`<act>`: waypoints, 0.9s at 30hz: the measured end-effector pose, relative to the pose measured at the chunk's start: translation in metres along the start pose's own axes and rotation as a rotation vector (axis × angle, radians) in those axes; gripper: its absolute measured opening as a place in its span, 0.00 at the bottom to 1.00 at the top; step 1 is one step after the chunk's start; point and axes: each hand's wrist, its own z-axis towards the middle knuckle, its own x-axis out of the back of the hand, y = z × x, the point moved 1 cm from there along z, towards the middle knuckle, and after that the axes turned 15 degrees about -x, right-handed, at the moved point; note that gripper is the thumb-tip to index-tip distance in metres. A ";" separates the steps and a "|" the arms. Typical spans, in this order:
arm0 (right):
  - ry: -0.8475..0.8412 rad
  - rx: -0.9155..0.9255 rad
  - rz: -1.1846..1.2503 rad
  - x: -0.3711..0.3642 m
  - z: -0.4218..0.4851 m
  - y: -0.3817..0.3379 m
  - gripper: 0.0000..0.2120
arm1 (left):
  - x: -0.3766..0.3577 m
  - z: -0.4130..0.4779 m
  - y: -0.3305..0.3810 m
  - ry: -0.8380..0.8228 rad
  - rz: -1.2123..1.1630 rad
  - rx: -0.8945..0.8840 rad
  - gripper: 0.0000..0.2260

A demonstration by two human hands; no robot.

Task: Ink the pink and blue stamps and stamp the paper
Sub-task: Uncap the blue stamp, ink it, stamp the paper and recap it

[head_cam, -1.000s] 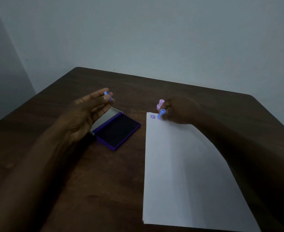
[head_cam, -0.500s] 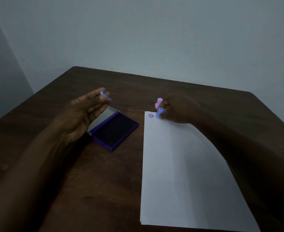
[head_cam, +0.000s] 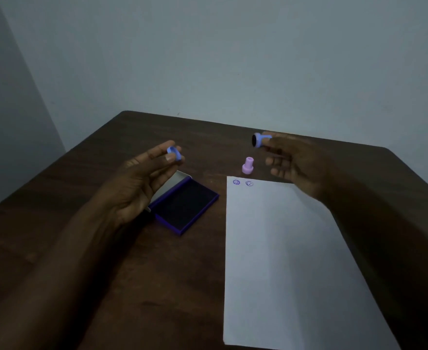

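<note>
My right hand [head_cam: 293, 162] holds the blue stamp [head_cam: 258, 140] in the air above the table's far side, its dark inked face turned left. The pink stamp [head_cam: 247, 165] stands upright on the table just beyond the white paper [head_cam: 283, 261]. Two purple prints [head_cam: 243, 183] sit side by side at the paper's far left corner. Between the fingertips of my left hand [head_cam: 142, 180], raised above the ink pad, is a small blue cap [head_cam: 174, 152]. The open purple ink pad [head_cam: 185, 205] lies left of the paper.
The dark wooden table [head_cam: 157, 286] reaches a pale wall at the back. The ink pad's lid [head_cam: 176, 180] lies open behind my left hand. My forearms cross the lower left and right of the view.
My right hand lifted the blue stamp off the paper and up to the right, leaving a second print beside the first. The left hand stayed raised with the cap.
</note>
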 end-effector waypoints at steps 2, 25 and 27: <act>-0.065 -0.015 -0.003 -0.017 -0.007 0.004 0.15 | -0.014 -0.010 0.014 -0.035 -0.016 -0.028 0.15; -0.030 0.433 -0.426 -0.096 -0.035 -0.004 0.15 | -0.037 -0.023 0.026 -0.068 0.022 -0.052 0.15; -0.033 0.434 -0.429 -0.095 -0.035 -0.002 0.15 | -0.037 -0.023 0.025 -0.032 -0.009 -0.040 0.15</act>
